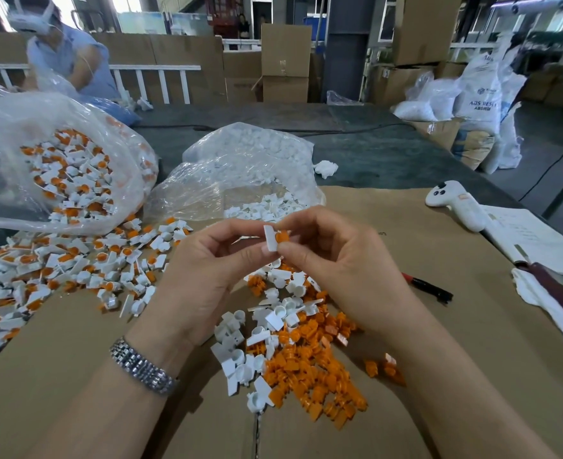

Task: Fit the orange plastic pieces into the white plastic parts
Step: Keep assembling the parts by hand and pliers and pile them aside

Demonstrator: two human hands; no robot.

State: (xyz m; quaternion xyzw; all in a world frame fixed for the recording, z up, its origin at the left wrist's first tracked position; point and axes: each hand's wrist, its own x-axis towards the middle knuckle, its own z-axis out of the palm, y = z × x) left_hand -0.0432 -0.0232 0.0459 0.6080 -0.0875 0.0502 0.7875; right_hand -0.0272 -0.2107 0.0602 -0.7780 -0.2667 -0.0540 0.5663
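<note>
My left hand (214, 263) and my right hand (333, 256) meet above the cardboard sheet (439, 376). Between their fingertips is a white plastic part (270, 239) with an orange piece (282, 237) against it. The left thumb and forefinger pinch the white part; the right fingers pinch the orange piece and the part's edge. Whether the orange piece is seated I cannot tell. Under my hands lies a loose heap of orange pieces (310, 372) mixed with white parts (240, 352).
Joined white-and-orange pieces (61, 270) spread at left, spilling from a clear bag (41, 167). A second clear bag (240, 173) holds white parts. At right lie a white controller (455, 203), papers (535, 240), a red-and-black pen (427, 286). Another person (65, 51) works at far left.
</note>
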